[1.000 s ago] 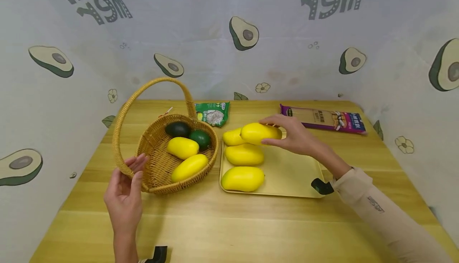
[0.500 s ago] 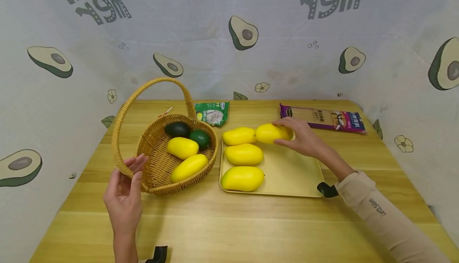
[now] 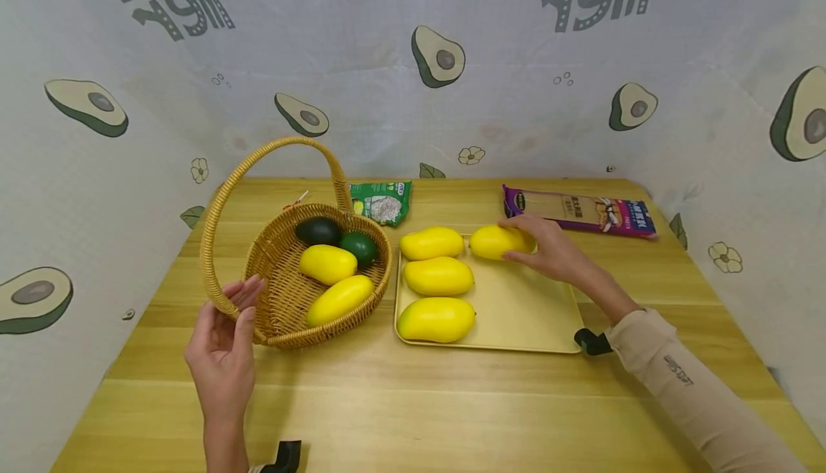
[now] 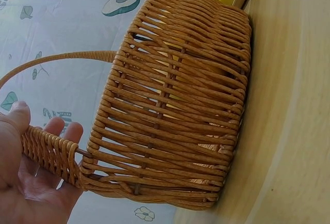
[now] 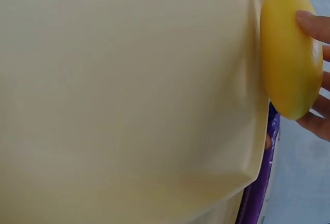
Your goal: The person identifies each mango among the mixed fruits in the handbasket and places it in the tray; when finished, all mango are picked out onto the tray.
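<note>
My left hand (image 3: 224, 355) holds the lower end of the wicker basket's handle (image 3: 211, 233), thumb on one side and fingers on the other. Inside the basket (image 3: 274, 301) lie two yellow mangoes (image 3: 340, 300) and two dark green avocados (image 3: 319, 231). With thumb and fingertips, my right hand (image 3: 551, 249) holds a mango (image 3: 495, 242) at the back of the gold tray (image 3: 523, 315); its stem end points left. Three more mangoes (image 3: 439, 276) line the tray's left side, front to back. In the right wrist view, the held mango (image 5: 289, 53) is beside the tray's rim.
A green packet (image 3: 387, 203) lies behind the basket. At the back right is a purple pasta packet (image 3: 581, 212), just behind the tray and my right hand. Wooden tabletop (image 3: 413, 408) runs along the front. A printed avocado cloth (image 3: 503, 115) hangs behind.
My right hand has carried its mango rightward and down, from over the back-left mango to a spot right of it, with a small gap between. My left hand stays at the basket handle.
</note>
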Tool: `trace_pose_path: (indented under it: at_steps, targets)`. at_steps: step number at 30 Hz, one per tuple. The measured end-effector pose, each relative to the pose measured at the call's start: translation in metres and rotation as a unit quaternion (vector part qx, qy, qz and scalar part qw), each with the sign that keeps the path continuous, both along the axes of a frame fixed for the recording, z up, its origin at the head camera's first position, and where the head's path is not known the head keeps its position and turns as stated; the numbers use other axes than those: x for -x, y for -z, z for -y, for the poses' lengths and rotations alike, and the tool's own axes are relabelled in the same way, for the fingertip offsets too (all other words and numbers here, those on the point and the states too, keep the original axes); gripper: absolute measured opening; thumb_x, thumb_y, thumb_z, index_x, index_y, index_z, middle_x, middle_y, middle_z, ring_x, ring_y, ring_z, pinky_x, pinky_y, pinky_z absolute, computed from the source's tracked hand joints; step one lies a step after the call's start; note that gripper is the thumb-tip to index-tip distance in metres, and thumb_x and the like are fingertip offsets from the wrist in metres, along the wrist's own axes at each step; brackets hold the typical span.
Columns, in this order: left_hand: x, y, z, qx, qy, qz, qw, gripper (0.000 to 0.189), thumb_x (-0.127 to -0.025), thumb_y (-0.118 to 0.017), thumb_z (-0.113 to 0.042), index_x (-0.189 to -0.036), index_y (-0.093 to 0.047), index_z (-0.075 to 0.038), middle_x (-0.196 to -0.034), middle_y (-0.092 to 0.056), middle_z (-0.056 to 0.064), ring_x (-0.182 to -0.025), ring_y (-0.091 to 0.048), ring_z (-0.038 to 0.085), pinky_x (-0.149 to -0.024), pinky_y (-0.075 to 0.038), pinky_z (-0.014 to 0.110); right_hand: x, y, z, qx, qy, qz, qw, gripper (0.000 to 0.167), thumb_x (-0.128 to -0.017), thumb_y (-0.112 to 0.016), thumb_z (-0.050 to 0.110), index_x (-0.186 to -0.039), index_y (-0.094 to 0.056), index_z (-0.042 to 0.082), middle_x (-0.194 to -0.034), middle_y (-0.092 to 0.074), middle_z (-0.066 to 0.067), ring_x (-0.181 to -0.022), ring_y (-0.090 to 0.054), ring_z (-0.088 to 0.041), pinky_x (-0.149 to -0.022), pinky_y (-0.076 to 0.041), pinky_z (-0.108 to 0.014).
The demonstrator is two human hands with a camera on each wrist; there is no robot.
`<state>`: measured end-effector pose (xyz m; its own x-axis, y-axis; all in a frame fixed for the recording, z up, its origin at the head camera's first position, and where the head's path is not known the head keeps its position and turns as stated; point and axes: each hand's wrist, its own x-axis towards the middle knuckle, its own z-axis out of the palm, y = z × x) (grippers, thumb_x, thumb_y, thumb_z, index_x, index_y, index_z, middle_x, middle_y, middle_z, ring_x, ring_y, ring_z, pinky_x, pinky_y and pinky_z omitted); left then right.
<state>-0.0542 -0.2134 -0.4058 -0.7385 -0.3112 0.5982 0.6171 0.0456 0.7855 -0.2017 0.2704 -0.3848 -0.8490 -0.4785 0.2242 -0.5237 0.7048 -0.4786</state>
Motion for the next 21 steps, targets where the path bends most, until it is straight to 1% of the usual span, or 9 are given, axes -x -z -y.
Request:
trace_pose_path:
  at_steps: [2,7,13,21]
  targets:
    - [0.0001,0.0,0.0001,0.0,0.001,-0.001,1.0,0.035,-0.1,-0.054,0.023,-0.136,-0.054,0.024,-0.133,-0.07,0.028,-0.123,-0.073,0.026,-0.111,-0.055,0.028,0.0,0.0013,-0.0005,-0.003,0.002,0.003,1.0,0.052,-0.093,-0.085,0.007,-0.139,-0.064,-0.008,-0.133,-0.069,-0.027,-0.12,-0.065,-0.046,-0.108,-0.052,-0.066]
    - [-0.0003,0.0001,0.0003,-0.005,0.003,-0.003,1.0,0.034,-0.1,-0.053,0.023,-0.135,-0.054,0.025,-0.133,-0.07,0.029,-0.123,-0.073,0.027,-0.111,-0.055,0.029,0.0011,0.0053,-0.0007,0.002,-0.003,-0.013,0.9999,0.052,-0.092,-0.085,0.004,-0.138,-0.064,-0.01,-0.133,-0.069,-0.028,-0.12,-0.065,-0.047,-0.107,-0.053,-0.067]
    - [-0.0022,0.0007,-0.0001,-0.014,0.005,-0.004,0.9999,0.034,-0.1,-0.054,0.023,-0.135,-0.054,0.025,-0.132,-0.07,0.029,-0.122,-0.073,0.027,-0.111,-0.055,0.029,0.002,0.0074,-0.0015,0.006,0.0,0.008,1.0,0.052,-0.094,-0.083,0.004,-0.14,-0.063,-0.01,-0.136,-0.068,-0.028,-0.126,-0.063,-0.048,-0.112,-0.05,-0.066]
    - [0.0004,0.0008,0.0004,-0.015,0.011,-0.011,0.9998,0.034,-0.1,-0.055,0.023,-0.134,-0.054,0.025,-0.132,-0.07,0.031,-0.123,-0.073,0.028,-0.112,-0.055,0.031,0.0038,0.0043,-0.0048,-0.002,-0.009,0.011,0.9999,0.05,-0.097,-0.081,0.005,-0.14,-0.062,-0.01,-0.136,-0.068,-0.029,-0.126,-0.064,-0.049,-0.111,-0.051,-0.067]
